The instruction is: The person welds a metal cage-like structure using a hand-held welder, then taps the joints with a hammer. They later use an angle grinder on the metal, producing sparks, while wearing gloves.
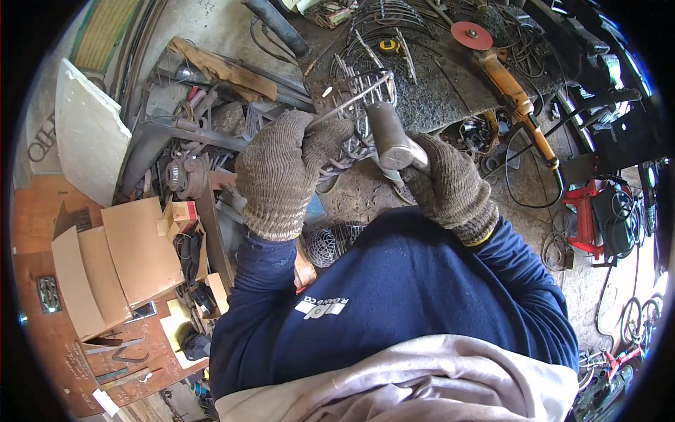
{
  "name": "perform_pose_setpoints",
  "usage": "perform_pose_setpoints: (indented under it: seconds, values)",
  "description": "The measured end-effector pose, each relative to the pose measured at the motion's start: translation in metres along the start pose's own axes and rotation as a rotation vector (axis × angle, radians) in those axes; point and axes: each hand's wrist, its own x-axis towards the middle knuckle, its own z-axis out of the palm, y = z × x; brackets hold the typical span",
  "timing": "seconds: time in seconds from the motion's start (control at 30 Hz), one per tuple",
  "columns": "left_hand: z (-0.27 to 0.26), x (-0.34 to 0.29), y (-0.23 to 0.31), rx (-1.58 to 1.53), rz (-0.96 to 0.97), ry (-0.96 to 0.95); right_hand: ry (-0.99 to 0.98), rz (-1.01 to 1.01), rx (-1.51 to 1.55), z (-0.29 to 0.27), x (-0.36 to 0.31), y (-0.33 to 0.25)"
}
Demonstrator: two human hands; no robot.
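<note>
Both my hands wear thick grey-brown knitted gloves. My left hand [285, 165] is closed on one end of a curved metal rod [351, 98], which slants up and to the right over the bench edge. My right hand [450, 183] grips the short handle of a hammer with a heavy cylindrical metal head [388, 133]. That head hangs just right of a bunch of bent metal rods [362, 137]; whether they touch cannot be made out. My gloves hide the lower end of the rod and most of the hammer's handle.
A dark workbench [450, 95] strewn with metal filings carries a yellow tape measure [387, 46] and an orange angle grinder [508, 91] with a red disc. Scrap metal [225, 119] fills the left side, above an opened cardboard box [137, 250]. A coil of wire mesh [325, 246] lies below my hands.
</note>
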Motion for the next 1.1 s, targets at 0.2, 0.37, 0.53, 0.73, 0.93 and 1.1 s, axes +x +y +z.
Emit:
perform_pose_setpoints:
  seconds: [0.2,0.37,0.53,0.73,0.93,1.1]
  values:
    - [0.001,0.008,0.001,0.032,0.042,0.048,-0.033,0.036,0.013,-0.004,0.003,-0.003]
    - [0.002,0.013,0.001,0.076,0.019,-0.008,0.066,-0.006,-0.039,-0.003,0.002,0.002]
    - [0.014,0.021,-0.010,0.050,0.132,0.108,0.050,-0.164,0.241,-0.013,-0.009,-0.006]
    - [0.007,0.030,-0.014,0.037,-0.016,0.001,0.081,0.086,-0.113,-0.003,0.007,0.000]
    - [0.015,0.034,-0.028,0.008,-0.007,-0.007,0.085,-0.081,-0.043,-0.020,0.002,-0.016]
    - [0.012,0.035,-0.025,-0.004,0.011,-0.035,0.055,-0.016,-0.005,-0.014,0.015,-0.016]
